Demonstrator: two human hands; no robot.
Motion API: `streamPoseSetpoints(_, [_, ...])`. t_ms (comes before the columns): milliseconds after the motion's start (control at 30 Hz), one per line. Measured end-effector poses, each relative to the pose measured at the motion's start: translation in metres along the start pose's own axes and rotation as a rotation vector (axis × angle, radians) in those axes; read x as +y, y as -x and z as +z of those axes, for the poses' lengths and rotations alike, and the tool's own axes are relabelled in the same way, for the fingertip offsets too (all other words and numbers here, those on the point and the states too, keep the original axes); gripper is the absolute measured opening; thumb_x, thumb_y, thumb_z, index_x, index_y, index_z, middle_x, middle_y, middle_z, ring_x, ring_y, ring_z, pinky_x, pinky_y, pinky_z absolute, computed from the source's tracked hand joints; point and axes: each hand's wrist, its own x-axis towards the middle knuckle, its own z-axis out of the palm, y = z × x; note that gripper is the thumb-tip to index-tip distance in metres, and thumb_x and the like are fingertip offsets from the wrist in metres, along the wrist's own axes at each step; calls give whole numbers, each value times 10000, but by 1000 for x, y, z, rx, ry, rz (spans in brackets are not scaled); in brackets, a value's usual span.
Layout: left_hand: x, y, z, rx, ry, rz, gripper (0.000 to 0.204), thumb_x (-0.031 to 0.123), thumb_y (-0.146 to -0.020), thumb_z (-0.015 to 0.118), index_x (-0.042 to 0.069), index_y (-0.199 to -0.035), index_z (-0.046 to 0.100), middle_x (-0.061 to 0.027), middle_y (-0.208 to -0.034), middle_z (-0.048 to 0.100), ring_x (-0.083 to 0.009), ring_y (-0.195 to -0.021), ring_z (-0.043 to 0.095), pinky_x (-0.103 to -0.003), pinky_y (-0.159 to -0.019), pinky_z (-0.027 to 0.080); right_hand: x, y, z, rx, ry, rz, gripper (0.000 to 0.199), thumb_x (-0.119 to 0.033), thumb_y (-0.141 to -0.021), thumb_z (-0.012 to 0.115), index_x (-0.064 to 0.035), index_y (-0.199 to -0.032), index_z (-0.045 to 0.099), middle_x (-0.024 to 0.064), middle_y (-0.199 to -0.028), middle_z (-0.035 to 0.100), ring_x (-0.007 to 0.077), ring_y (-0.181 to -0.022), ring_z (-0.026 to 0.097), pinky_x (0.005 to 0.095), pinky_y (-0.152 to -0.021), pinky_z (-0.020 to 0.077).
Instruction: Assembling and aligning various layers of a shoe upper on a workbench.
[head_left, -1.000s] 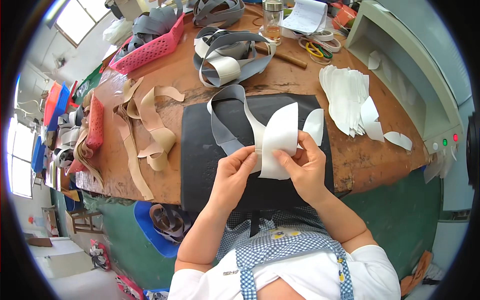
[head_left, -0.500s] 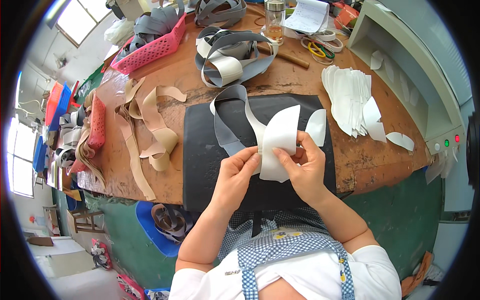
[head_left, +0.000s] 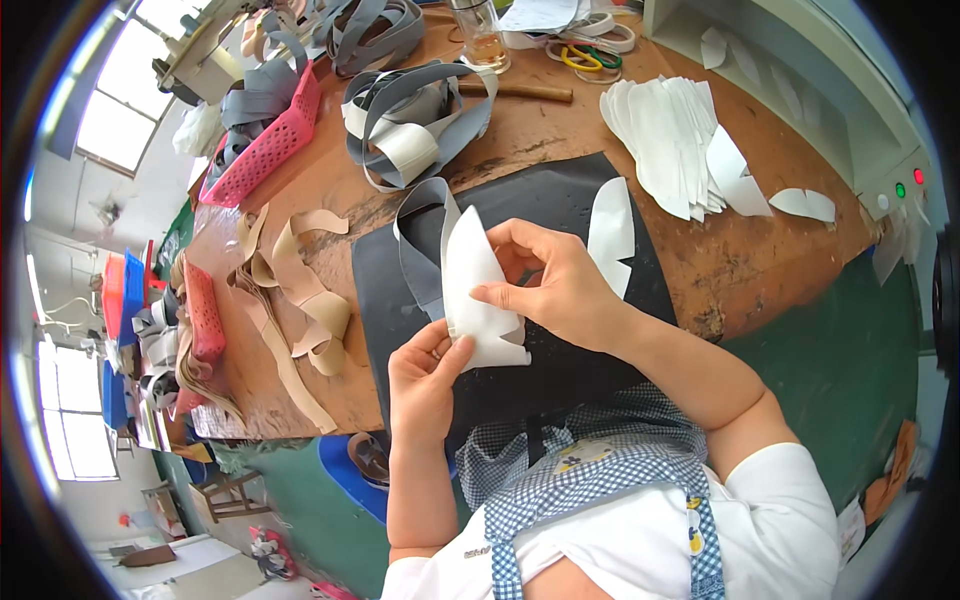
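I had the notched white piece (head_left: pixel 478 290) raised over the black mat (head_left: pixel 570 370) at the near edge of the table (head_left: pixel 740 270). My left fingers (head_left: pixel 456 358) pinched its lower left edge, thumb in front, and my right fingers (head_left: pixel 502 297) gripped its right side higher up, some of them partly hidden. A grey strap (head_left: pixel 418 270) looped over the mat and ran close behind the white piece; I could not tell whether the two were joined. A second white piece (head_left: pixel 608 225) lay toward the mat's right edge.

Near the table's far left corner stood a pink basket (head_left: pixel 275 145), heaped above its rim with grey straps (head_left: pixel 262 100); how deep they went I could not see. Beside the left edge, a red basket (head_left: pixel 206 315) had grey and tan strips (head_left: pixel 190 375) crowded against it. Below the near edge, a blue basin (head_left: pixel 345 480) held brownish coils (head_left: pixel 368 460), much of it covered by my left forearm. By the far edge, a glass jar (head_left: pixel 485 45) contained some amber liquid, its top cut off from my view. At the right edge, a grey cabinet (head_left: pixel 890 175) had pale scraps (head_left: pixel 745 60) in its recess, their outlines faint.
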Motion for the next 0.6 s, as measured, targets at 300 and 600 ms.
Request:
streamPoseSetpoints(300, [-2,1,-9,-6,36,-1,375,12,-945,662,-145,-1273,573,-159,-1106,710,-163,-987,683,-277,-910,525,8,-7,8,-2,-114,57,317,-105,-846,789,-6,-1112,647,27,-886,687,69,-778,620,244,-718,522])
streamPoseSetpoints(600, [5,10,-13,-20,-75,-65,360,30,-937,683,-100,-1263,607,-98,-1098,710,-123,-988,658,-269,-905,517,25,-3,23,22,-100,79,296,-36,-865,753,11,-1125,620,46,-945,695,83,-805,634,248,-730,529])
